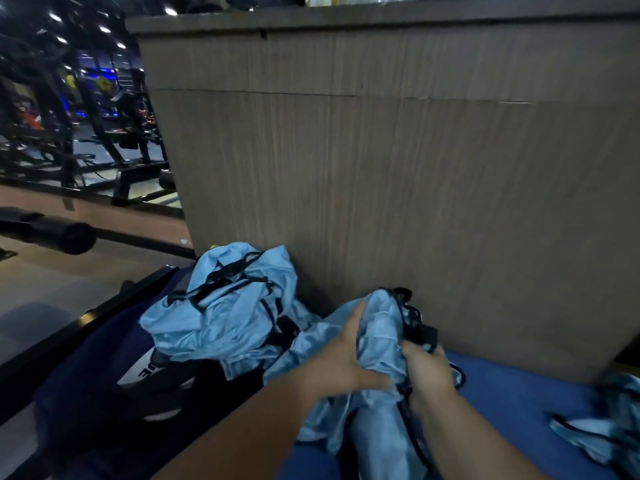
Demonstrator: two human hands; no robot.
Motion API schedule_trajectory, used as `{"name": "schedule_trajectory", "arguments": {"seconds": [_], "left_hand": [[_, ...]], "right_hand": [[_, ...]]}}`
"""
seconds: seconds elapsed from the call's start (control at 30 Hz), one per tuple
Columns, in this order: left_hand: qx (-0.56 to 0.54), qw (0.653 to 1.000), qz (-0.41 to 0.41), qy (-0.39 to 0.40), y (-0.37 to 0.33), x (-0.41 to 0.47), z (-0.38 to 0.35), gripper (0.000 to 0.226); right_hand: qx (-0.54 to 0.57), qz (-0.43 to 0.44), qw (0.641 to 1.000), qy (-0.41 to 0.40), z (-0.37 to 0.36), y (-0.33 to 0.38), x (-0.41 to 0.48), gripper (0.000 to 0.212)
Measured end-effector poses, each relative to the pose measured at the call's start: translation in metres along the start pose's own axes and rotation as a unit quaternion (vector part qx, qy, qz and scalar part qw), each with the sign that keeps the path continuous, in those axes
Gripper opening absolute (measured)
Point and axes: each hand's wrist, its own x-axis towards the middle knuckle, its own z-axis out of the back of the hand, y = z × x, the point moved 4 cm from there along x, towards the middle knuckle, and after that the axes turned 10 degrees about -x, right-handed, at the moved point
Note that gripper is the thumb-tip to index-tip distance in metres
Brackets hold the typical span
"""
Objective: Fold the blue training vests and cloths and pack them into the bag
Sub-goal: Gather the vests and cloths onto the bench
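Head view: both hands bunching one light-blue vest (379, 336) in front of a wooden panel (381, 168).
Panel stands upright behind everything. Blue counter (519, 403) lower right. Dark bag (86, 375) lower left, with a heap of vests (225, 306) lying on it. Held vest sits crumpled above the counter's left edge, with left grip (343, 362) clamped on its near side and right grip (429, 368) clamped on its black-trimmed end.
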Motion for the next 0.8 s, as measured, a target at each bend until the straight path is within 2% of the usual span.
{"name": "schedule_trajectory", "arguments": {"seconds": [0.07,0.1,0.13,0.2,0.23,0.3,0.4,0.47,0.53,0.63,0.7,0.77,0.8], "left_hand": [[0.017,1.0,0.022,-0.001,0.004,0.003,-0.002,0.111],[0.045,0.998,0.035,-0.014,0.008,0.004,0.0,0.107],[0.084,0.995,0.048,-0.037,0.015,0.007,0.002,0.105],[0.157,0.978,0.096,-0.095,0.029,0.009,0.008,0.108],[0.172,0.969,0.132,-0.114,0.036,0.009,0.008,0.11],[0.159,0.96,0.191,-0.131,0.05,0.006,0.0,0.106],[0.103,0.954,0.236,-0.156,0.059,0.004,-0.023,0.101],[0.055,0.946,0.254,-0.193,0.06,0.006,-0.035,0.101],[-0.032,0.941,0.254,-0.221,0.059,0.012,-0.048,0.104],[-0.165,0.933,0.235,-0.216,0.04,0.021,-0.082,0.095],[-0.229,0.924,0.217,-0.216,0.025,0.025,-0.111,0.088],[-0.283,0.912,0.2,-0.221,0.012,0.029,-0.136,0.083],[-0.303,0.908,0.188,-0.221,0.006,0.03,-0.148,0.081]], "right_hand": [[-0.148,0.032,0.986,-0.072,0.042,0.005,0.007,0.046],[-0.235,0.041,0.968,-0.072,0.059,0.007,0.009,0.052],[-0.32,0.037,0.945,-0.057,0.073,0.006,0.012,0.063],[-0.459,-0.019,0.887,-0.034,0.096,0.0,0.018,0.102],[-0.505,-0.048,0.86,-0.058,0.106,-0.002,0.022,0.115],[-0.543,-0.062,0.828,-0.128,0.121,0.004,0.018,0.121],[-0.506,-0.017,0.849,-0.152,0.128,0.01,0.011,0.113],[-0.459,0.004,0.882,-0.104,0.127,0.003,0.013,0.105],[-0.407,-0.015,0.913,-0.039,0.118,-0.011,0.017,0.1],[-0.335,-0.031,0.941,0.035,0.103,-0.021,0.01,0.099],[-0.222,-0.044,0.97,0.087,0.097,-0.021,0.001,0.095],[-0.13,-0.048,0.984,0.107,0.098,-0.02,-0.002,0.095],[-0.12,-0.035,0.987,0.096,0.102,-0.02,-0.002,0.097]]}}
